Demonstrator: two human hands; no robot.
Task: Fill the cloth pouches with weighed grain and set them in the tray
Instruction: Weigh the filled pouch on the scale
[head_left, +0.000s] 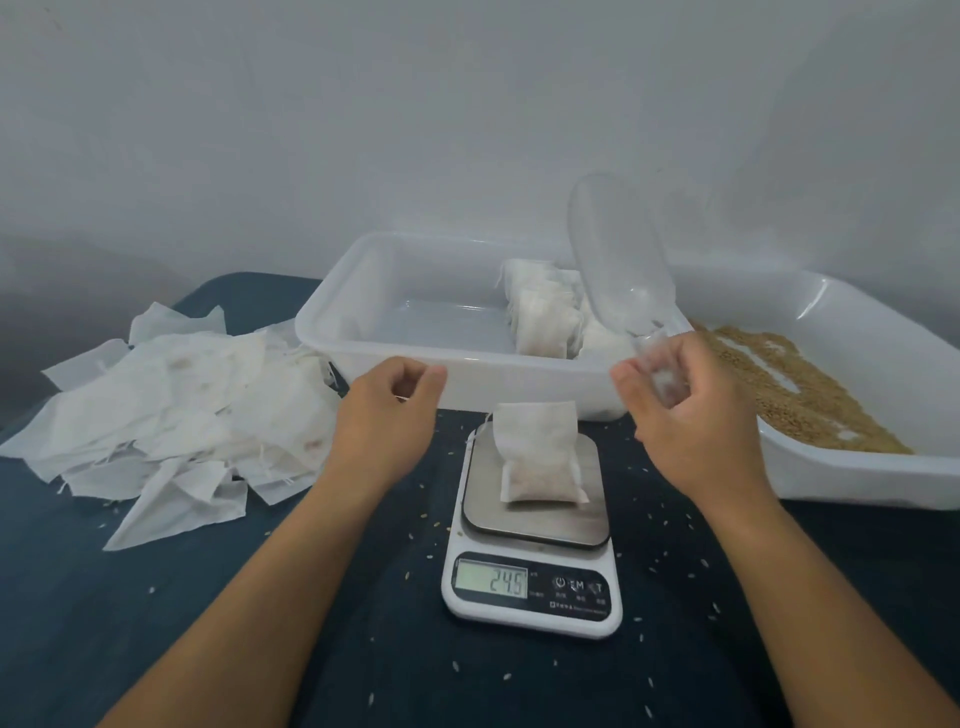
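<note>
Empty pouch pile (171, 410) far left of the left hand (387, 415), whose fingers are loosely curled, holding nothing. Filled pouch (537, 452) stands on the scale (532, 545) between both hands, below the tray (363, 322). Right hand (691, 410) grips the clear scoop (618, 260) upright. Risk: the open pouch tips, spilling grain.

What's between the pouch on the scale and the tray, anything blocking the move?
Nothing visible. The pouch sits on the scale, and the tray is directly behind it with its left part bare. The right hand holds the clear scoop over the tray's right end, above the filled pouches.
</note>
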